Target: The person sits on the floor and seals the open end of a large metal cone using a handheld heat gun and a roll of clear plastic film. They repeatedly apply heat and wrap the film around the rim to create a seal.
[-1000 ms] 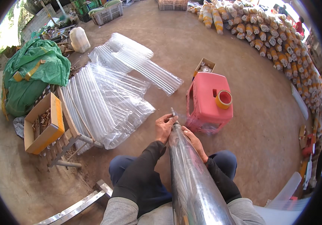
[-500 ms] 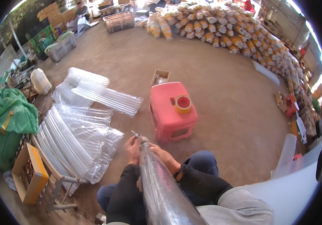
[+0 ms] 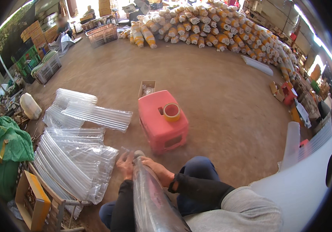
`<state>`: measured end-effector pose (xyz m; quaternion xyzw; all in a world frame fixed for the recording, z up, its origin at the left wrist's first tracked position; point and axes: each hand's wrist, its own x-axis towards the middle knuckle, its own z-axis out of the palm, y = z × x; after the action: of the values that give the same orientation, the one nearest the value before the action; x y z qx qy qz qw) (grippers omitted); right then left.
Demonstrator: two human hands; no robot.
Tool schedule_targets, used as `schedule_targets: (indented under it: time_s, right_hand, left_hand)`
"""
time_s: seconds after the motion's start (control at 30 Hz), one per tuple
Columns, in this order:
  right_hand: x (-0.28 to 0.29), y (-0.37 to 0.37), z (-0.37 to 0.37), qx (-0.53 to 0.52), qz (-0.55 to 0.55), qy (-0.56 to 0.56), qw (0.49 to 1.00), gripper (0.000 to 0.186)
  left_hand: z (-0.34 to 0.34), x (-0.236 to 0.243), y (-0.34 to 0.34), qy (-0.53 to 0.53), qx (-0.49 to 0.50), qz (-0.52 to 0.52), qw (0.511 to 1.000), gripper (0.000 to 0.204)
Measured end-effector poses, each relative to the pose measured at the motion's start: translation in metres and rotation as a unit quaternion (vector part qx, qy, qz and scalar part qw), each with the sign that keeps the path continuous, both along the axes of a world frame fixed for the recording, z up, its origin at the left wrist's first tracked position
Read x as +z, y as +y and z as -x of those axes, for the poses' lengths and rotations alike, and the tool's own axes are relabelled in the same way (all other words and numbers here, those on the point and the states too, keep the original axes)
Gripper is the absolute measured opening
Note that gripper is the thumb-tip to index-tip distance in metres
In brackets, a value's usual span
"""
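Note:
Across my lap leans a long tapering roll wrapped in clear plastic (image 3: 150,197), its narrow grey end pointing away from me. My right hand (image 3: 159,171) is closed around the roll's right side near that end. On the other side my left hand (image 3: 125,165) is beside the tip; its fingers are bent around a faint, blurred bit that I cannot make out. Just beyond the hands stands a red plastic stool (image 3: 162,127) with a roll of yellow tape (image 3: 171,112) lying on top.
Clear inflatable air-column sleeves (image 3: 71,162) lie on the floor at left, near a green sack (image 3: 5,141) and an open carton (image 3: 34,201). A small box (image 3: 147,88) sits behind the stool. A large pile of wrapped rolls (image 3: 212,29) fills the back; white sheeting (image 3: 290,193) is at right.
The view has shifted, so the stool and floor things appear lower and further left. My left hand's fingers have moved at the tip, and the small grey piece seen there is now blurred.

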<state>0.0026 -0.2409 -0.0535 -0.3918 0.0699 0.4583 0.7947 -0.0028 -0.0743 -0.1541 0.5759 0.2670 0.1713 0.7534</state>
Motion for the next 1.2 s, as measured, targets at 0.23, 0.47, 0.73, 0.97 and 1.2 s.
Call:
schedule_targets:
  time_s: [0.23, 0.47, 0.73, 0.97, 1.2]
  right_hand:
    - [0.011, -0.004, 0.002, -0.006, 0.023, -0.030, 0.999, 0.041]
    - [0.006, -0.004, 0.001, -0.003, 0.011, 0.010, 1.000, 0.042]
    - [-0.032, 0.000, -0.002, 0.000, -0.057, 0.031, 0.998, 0.042]
    - [-0.023, 0.001, -0.004, 0.013, -0.039, 0.027, 0.999, 0.046]
    - [-0.025, 0.000, -0.005, 0.009, -0.024, 0.010, 1.000, 0.044]
  left_hand:
    - [0.001, 0.010, -0.005, 0.018, 0.002, -0.052, 0.998, 0.026]
    - [0.002, 0.015, -0.006, 0.011, -0.004, -0.072, 0.997, 0.029]
    - [0.000, 0.013, -0.011, -0.003, -0.002, -0.062, 0.998, 0.023]
    - [0.003, 0.033, -0.016, -0.002, 0.024, -0.027, 0.999, 0.026]
    - [0.006, 0.039, -0.017, 0.015, 0.010, -0.015, 1.000, 0.026]
